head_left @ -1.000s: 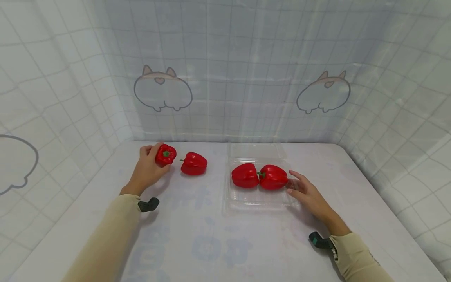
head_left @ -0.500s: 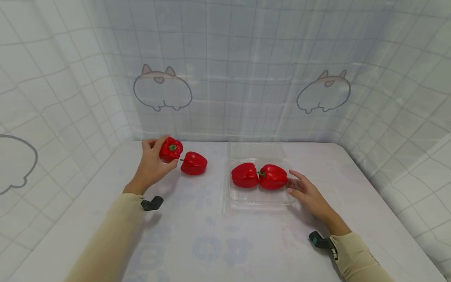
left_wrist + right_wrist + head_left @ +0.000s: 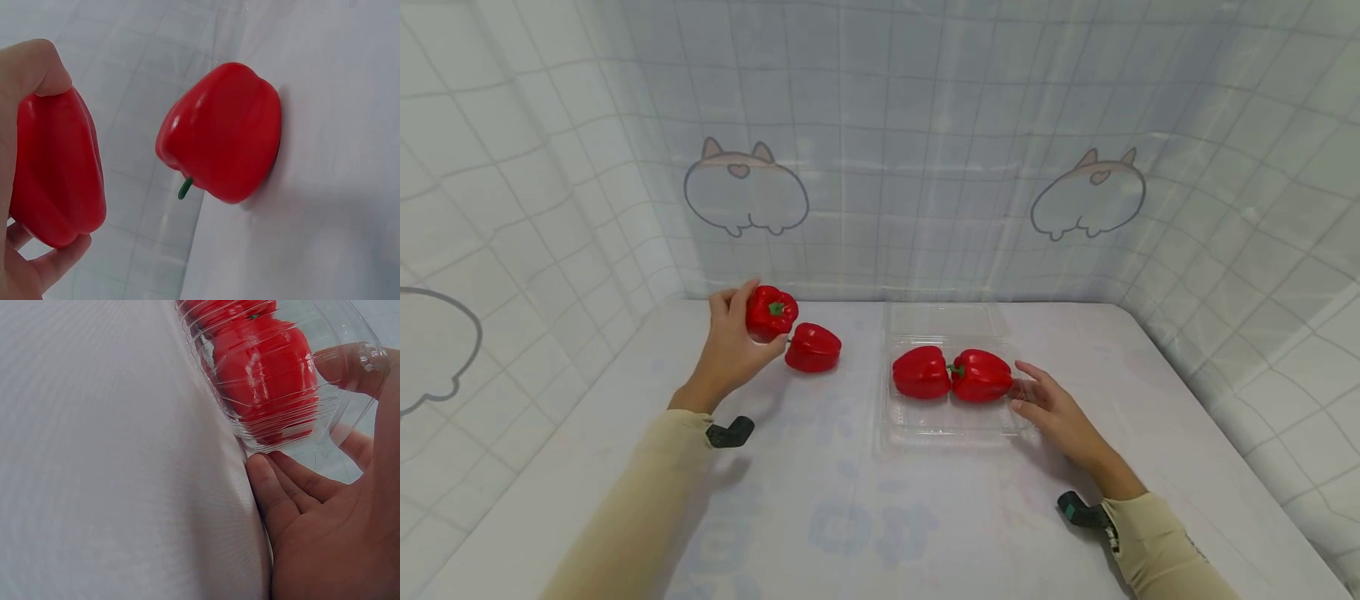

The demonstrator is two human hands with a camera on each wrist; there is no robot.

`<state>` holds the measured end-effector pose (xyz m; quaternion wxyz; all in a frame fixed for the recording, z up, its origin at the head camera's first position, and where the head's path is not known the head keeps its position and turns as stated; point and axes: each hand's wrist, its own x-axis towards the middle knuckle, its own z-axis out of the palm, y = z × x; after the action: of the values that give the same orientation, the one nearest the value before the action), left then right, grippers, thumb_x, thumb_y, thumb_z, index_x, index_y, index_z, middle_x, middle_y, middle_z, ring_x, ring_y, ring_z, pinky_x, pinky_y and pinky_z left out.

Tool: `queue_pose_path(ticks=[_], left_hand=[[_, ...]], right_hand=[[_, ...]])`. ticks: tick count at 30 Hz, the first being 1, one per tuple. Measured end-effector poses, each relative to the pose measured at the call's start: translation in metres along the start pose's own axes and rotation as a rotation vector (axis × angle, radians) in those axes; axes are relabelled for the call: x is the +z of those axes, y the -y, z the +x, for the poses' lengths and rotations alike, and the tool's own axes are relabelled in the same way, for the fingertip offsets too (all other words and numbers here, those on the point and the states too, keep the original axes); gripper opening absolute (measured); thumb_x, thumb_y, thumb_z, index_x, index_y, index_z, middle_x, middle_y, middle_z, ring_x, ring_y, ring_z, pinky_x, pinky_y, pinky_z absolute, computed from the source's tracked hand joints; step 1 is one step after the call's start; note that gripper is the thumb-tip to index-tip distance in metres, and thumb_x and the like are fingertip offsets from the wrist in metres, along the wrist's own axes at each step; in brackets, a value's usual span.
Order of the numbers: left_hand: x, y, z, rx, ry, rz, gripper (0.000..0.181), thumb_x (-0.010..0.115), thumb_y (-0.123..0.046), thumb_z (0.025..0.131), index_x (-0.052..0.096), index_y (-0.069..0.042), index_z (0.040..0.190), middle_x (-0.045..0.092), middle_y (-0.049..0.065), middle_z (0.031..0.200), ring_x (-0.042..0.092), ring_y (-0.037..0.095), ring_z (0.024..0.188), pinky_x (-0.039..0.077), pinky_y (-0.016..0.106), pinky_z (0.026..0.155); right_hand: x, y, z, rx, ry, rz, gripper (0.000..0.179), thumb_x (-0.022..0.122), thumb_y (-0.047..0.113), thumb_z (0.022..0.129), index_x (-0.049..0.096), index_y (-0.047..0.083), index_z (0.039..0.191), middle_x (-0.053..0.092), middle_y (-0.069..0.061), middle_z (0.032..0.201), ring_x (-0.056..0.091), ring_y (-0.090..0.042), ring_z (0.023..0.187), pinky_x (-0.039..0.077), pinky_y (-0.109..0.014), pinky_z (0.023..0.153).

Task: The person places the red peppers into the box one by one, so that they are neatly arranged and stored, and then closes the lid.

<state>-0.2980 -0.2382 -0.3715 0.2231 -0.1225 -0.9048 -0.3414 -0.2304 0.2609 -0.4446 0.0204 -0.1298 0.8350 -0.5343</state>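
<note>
My left hand [image 3: 726, 350] grips a red bell pepper [image 3: 772, 312], with its green stem end facing the head camera. The thumb and fingers span its sides in the left wrist view. A second red bell pepper [image 3: 225, 134] lies on its side on the table, just right of the held one. At the right, a clear plastic clamshell container [image 3: 925, 421] stands with its lid folded back. Two red bell peppers, left [image 3: 921, 373] and right [image 3: 982, 376], lie inside with stems meeting. My right hand [image 3: 1060, 417] holds the container's right edge, fingers low by its base.
A white table [image 3: 850, 517] with faint blue print carries everything. Behind it and at both sides hang pale grid-patterned curtains [image 3: 917, 167] with cartoon animal drawings. The container's lid [image 3: 946, 320] lies toward the back edge.
My left hand has raised the held bell pepper and carried it rightward, closer to the bell pepper on the table. My right hand and the container stay put.
</note>
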Motion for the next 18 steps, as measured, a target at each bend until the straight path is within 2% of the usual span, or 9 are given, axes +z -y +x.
queue_pose_path(ticks=[4,12,18], left_hand=[[0.001,-0.005,-0.001,0.001,0.016,-0.006,0.097,0.084,-0.018,0.077,0.026,-0.015,0.155,0.030,0.016,0.142,0.036,0.035,0.133,0.050,0.060,0.094],[0.007,-0.018,-0.002,0.019,0.053,-0.005,0.092,0.080,-0.020,0.081,0.026,-0.015,0.156,0.028,0.015,0.145,0.036,0.035,0.134,0.048,0.059,0.098],[0.012,-0.023,-0.003,0.028,0.061,-0.009,0.093,0.080,-0.022,0.081,0.027,-0.017,0.156,0.027,0.013,0.147,0.034,0.031,0.135,0.050,0.057,0.095]], right_hand=[[0.000,0.000,0.000,-0.003,-0.001,-0.002,0.069,0.062,0.019,0.100,0.025,0.015,0.159,0.048,-0.022,0.146,0.048,-0.039,0.133,0.042,-0.056,0.105],[0.000,0.000,0.001,-0.014,-0.003,-0.014,0.069,0.061,0.018,0.101,0.025,0.013,0.159,0.049,-0.023,0.145,0.049,-0.039,0.132,0.042,-0.054,0.104],[0.000,0.000,0.001,-0.007,0.001,-0.008,0.069,0.062,0.019,0.100,0.025,0.014,0.158,0.048,-0.023,0.146,0.049,-0.040,0.133,0.042,-0.055,0.104]])
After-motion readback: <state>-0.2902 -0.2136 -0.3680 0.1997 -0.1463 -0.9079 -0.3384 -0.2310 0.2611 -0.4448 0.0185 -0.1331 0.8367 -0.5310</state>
